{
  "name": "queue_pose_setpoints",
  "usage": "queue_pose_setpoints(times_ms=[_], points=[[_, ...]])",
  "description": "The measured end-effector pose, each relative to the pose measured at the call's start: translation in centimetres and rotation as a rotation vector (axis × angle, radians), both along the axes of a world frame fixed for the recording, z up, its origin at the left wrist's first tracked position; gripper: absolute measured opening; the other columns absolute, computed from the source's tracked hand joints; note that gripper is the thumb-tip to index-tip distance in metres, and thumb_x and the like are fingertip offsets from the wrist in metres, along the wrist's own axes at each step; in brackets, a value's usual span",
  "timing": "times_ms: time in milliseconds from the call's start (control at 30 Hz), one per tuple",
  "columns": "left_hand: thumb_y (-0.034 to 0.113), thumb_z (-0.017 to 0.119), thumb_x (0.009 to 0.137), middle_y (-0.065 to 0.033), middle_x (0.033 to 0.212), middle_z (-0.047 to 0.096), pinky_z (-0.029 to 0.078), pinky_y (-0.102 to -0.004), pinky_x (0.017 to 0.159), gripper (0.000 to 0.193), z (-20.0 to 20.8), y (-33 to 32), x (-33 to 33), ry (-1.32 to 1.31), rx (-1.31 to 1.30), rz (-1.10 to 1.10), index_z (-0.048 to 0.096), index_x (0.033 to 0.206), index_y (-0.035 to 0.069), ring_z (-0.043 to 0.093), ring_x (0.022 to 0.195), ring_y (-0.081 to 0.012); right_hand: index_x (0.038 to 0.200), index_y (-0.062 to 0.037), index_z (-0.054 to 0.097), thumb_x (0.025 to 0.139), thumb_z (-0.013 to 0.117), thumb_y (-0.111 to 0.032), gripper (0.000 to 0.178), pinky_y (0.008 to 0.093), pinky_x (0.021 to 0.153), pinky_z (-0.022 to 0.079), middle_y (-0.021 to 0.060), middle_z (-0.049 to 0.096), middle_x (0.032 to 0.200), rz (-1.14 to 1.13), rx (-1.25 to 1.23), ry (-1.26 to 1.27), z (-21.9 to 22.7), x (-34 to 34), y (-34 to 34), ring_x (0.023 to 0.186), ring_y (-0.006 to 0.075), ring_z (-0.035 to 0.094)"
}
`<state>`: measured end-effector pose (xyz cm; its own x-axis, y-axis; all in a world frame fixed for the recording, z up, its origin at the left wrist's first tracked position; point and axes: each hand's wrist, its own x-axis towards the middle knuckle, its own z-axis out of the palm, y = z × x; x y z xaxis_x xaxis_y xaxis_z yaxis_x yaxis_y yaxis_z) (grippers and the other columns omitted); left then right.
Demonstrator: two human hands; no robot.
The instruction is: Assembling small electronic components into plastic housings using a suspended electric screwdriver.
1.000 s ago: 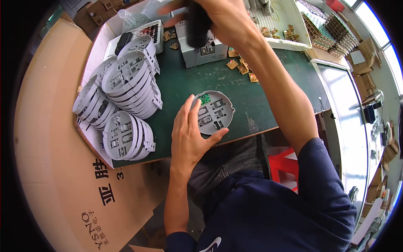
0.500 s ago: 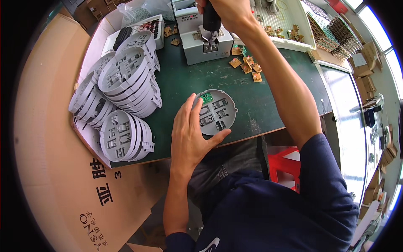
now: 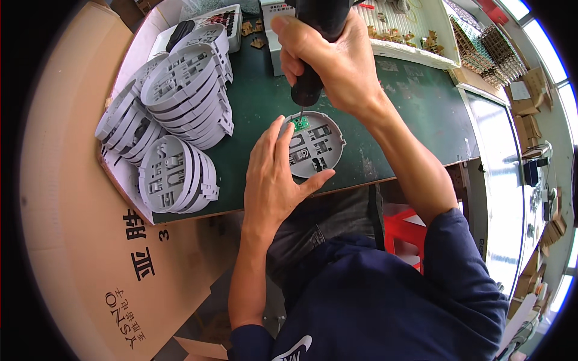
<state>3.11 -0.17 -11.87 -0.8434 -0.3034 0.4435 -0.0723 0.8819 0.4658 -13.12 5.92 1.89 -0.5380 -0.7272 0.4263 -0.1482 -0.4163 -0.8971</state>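
My left hand (image 3: 269,174) steadies a round grey plastic base (image 3: 311,146) on the table, fingers along its left edge and thumb at the near rim. Molded slots and clips cover the base's inner face. A small green circuit board (image 3: 300,124) sits inside it at the far left, beside my fingertips. My right hand (image 3: 346,66) is wrapped round a black electric screwdriver (image 3: 307,87), held upright above the base. Its thin bit points down at the green board; whether the tip touches a screw is too small to tell.
Stacks of similar grey bases (image 3: 186,90) stand at the left on the green table (image 3: 385,132). Behind my right hand is a light grey machine (image 3: 272,42), partly hidden. A white tray (image 3: 415,55) with small brown boards lies at the back right. A red stool (image 3: 404,234) stands below.
My right hand has brought the screwdriver from the grey machine toward me, down over the green board in the base. My left hand stays on the base.
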Motion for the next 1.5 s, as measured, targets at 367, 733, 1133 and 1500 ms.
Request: queue_pose_setpoints(times_ms=[367,733,1133,1500], points=[[0.069,0.073,0.082,-0.0237,0.148,0.049,0.046,-0.0491,0.109,0.098,-0.2,0.0,0.1,0.012,0.003,0.001,0.049,0.141,-0.006,0.053,0.131,-0.0408,0.13,0.0027,0.057,0.096,0.071,-0.016,0.04,0.0252,0.05,0.045,0.0008,0.059,0.071,-0.008,0.019,-0.001,-0.7,0.4,-0.4,0.055,0.0079,0.054],[0.058,0.082,0.08,-0.0207,0.148,0.05,0.047,-0.0488,0.108,0.093,-0.2,0.1,0.0,0.043,0.013,-0.002,0.051,0.143,-0.002,0.054,0.132,-0.0397,0.101,-0.0034,0.061,0.091,0.077,-0.022,0.026,0.0256,0.05,0.043,0.0012,0.06,0.071,0.091,0.108,0.015,-1.3,-0.3,-0.6,0.055,0.0083,0.055],[0.058,0.082,0.078,-0.0223,0.149,0.05,0.046,-0.0485,0.108,0.094,0.1,0.1,0.0,0.019,0.031,0.007,0.053,0.142,-0.004,0.053,0.132,-0.0408,0.108,-0.0022,0.06,0.093,0.079,-0.026,0.035,0.0252,0.052,0.045,0.0014,0.062,0.073,0.093,0.125,0.041,-1.4,-0.7,-0.7,0.059,0.0085,0.058],[0.06,0.083,0.077,-0.0253,0.147,0.053,0.043,-0.0485,0.113,0.101,-0.2,-0.1,0.3,0.085,0.071,-0.004,0.047,0.147,-0.003,0.049,0.138,-0.0411,0.152,0.0011,0.042,0.093,0.079,-0.028,0.075,0.0333,0.095,0.053,0.0171,0.07,0.12,-0.147,0.529,0.593,-6.2,-0.6,4.3,0.111,0.0196,0.067]])
